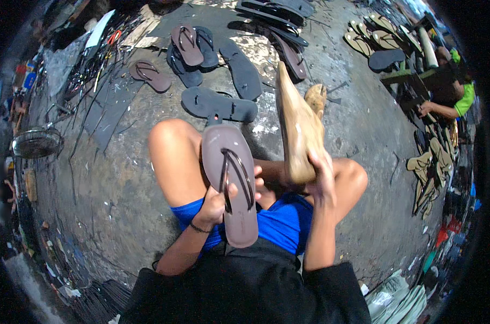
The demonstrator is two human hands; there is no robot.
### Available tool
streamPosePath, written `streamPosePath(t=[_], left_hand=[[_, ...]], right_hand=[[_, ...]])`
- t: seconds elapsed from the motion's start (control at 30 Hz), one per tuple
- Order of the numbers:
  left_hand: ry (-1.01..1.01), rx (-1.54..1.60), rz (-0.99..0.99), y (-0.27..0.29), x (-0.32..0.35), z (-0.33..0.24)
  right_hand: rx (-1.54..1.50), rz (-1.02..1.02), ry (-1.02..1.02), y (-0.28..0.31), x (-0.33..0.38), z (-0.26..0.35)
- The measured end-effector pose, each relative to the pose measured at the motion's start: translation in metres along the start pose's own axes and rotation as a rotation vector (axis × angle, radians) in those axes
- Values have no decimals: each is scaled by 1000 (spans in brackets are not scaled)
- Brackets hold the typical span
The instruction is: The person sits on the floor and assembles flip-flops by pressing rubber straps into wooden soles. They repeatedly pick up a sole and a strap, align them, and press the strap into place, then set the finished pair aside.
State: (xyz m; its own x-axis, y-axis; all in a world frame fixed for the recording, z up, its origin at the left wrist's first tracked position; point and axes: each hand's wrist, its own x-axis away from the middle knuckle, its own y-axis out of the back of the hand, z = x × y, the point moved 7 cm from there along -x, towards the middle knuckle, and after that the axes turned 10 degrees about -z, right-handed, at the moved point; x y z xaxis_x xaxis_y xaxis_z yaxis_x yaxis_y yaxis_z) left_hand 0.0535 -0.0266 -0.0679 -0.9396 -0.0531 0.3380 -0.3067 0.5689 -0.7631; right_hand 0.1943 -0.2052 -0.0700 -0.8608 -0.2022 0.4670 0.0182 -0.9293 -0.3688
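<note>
A person sits on a concrete floor (120, 178), seen from above, bare knees raised and blue shorts (285, 224) showing. The left hand (218, 202) grips a brown flip-flop (231, 183) held sole-down over the lap, toe end pointing away. Its fingers are curled closed around the sandal's edge and thumb side, with the thumb pressed against the dark strap (237, 178). The right hand (320, 175) is closed around the lower end of a tan wooden block (296, 132), shaped roughly like a foot, which stands upright just beside the flip-flop, to its right and not touching it.

On the floor beyond the knees lie several more sandals: a dark sole (218, 104) nearest, a brown pair (188, 44) and another brown sandal (150, 74) further left. Loose dark straps (88, 75) are heaped at upper left, near a small fan (37, 141). At far right another person in a green sleeve (463, 100) works among stacked tan soles (374, 38).
</note>
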Motion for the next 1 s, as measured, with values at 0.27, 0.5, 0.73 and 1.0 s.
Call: streamPosePath(t=[0.27,0.5,0.73,1.0], left_hand=[[-274,-94,-155,8,-34,-48],[-121,315,-328,41,-7,-9],[-166,412,-181,36,-11,-9],[-178,286,-276,42,-21,-14]], right_hand=[[352,231,-240,-34,146,15],[1105,367,617,-101,155,12],[1067,231,804,-125,140,-7],[916,99,853,-132,121,-11]])
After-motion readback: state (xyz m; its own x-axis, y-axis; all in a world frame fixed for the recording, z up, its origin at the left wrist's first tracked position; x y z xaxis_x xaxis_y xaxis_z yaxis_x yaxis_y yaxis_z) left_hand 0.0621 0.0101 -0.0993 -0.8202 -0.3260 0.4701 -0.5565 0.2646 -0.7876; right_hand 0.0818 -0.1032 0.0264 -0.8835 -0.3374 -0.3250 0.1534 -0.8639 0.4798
